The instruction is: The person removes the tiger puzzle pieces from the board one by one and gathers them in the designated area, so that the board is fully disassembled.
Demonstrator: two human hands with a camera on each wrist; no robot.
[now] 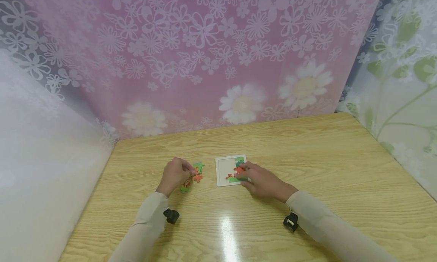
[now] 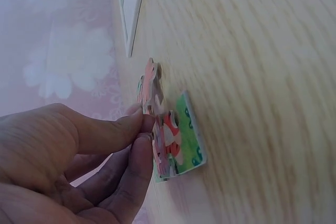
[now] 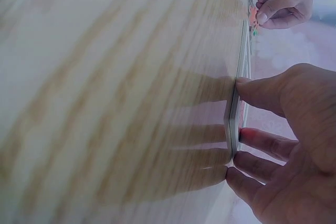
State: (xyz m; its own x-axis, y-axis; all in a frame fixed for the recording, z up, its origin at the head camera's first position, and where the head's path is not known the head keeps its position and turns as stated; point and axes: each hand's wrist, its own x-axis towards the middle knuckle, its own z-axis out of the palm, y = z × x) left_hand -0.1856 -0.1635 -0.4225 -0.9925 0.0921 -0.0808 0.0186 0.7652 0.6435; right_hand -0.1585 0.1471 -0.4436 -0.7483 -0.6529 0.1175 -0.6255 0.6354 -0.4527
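My left hand (image 1: 175, 173) pinches a reddish jigsaw piece (image 2: 150, 85) between thumb and fingertips, left of the puzzle tray. Below those fingers lies a green-edged jigsaw piece with a red and white pattern (image 2: 190, 140). The white square puzzle tray (image 1: 223, 163) lies flat, with green and red pieces (image 1: 233, 179) fitted along its right and near sides. My right hand (image 1: 264, 180) rests at the tray's near right corner. In the right wrist view its thumb touches the near edge and its spread fingers touch around the corner, partly covering the fitted pieces.
Other loose jigsaw pieces lie near the left hand, among them a green one (image 1: 199, 165). The wood-grain table (image 1: 300, 140) meets a pink floral curtain (image 1: 191, 83) at the back. Pale hangings flank both sides. Each wrist wears a small black camera (image 1: 171, 215).
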